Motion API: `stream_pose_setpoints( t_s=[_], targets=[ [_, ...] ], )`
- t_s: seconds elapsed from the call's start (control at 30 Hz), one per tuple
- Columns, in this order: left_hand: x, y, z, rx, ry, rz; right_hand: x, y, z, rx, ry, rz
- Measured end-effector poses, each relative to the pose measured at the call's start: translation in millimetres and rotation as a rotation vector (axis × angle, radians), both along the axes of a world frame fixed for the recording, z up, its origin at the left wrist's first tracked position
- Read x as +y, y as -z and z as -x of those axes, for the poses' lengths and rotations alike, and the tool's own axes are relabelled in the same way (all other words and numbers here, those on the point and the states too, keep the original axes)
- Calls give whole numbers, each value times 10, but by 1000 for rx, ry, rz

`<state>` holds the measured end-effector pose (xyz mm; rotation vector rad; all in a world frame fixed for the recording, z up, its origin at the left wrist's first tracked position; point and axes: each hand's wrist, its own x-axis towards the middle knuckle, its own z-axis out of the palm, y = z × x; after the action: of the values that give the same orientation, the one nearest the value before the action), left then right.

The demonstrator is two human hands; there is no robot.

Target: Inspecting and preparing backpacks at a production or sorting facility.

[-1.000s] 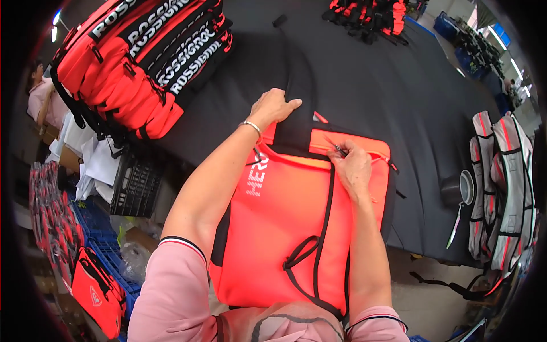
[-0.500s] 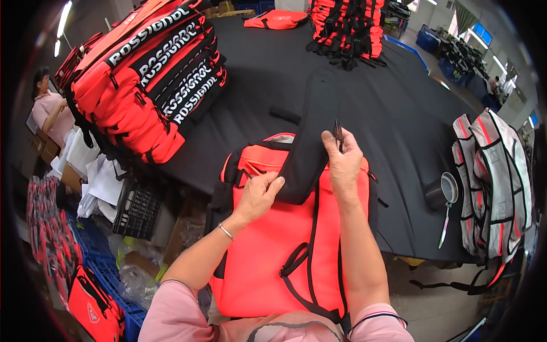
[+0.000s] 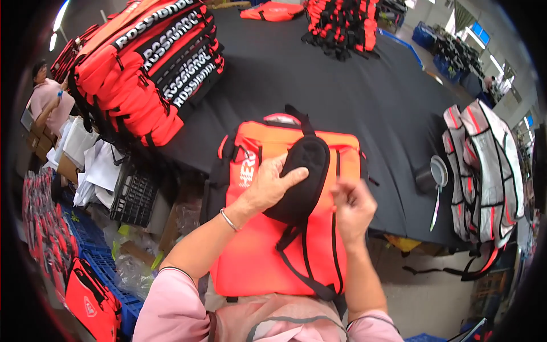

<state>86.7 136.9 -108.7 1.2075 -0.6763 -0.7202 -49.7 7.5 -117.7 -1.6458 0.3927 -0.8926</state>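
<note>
At the near side of the black-covered table (image 3: 393, 154), the coral-red fabric backpack (image 3: 250, 256) looks light and soft, its rounded black padded strap (image 3: 312, 157) likely flexible and best held by the edge, where the left hand (image 3: 266, 183) pinches it; the blurred right hand's (image 3: 354, 208) grip I cannot tell.

The person wears a pale pink, short-sleeved cloth top (image 3: 168, 310), its 2 sleeves loose and softly creased, ending above the elbows. Narrow dark-and-white trim edges the left cuff; the right cuff carries a thin dark line too. Around the left wrist sits 1 slim, rounded, silver-coloured metal bangle (image 3: 228, 219). Over the torso lies a sheer, dull brownish-pink fabric layer (image 3: 245, 313), crossed by a curved grey band. The left hand (image 3: 265, 188) and right hand (image 3: 356, 211) are bare, the right blurred.
</note>
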Motion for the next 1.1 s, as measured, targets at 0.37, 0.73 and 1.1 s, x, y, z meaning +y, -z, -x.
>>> stream_pose_setpoints(
  t_s=[0.37, 0.73, 1.1],
  targets=[
    [333, 424, 541, -589, -176, -100, 89, 331, -105, 343, -556, -1003],
    [530, 673, 791, -348, -247, -201, 144, 102, 566, 449, -240, -54],
    [432, 653, 760, -406, -196, -183, 192, 189, 560, 438, -209, 86]
  ],
)
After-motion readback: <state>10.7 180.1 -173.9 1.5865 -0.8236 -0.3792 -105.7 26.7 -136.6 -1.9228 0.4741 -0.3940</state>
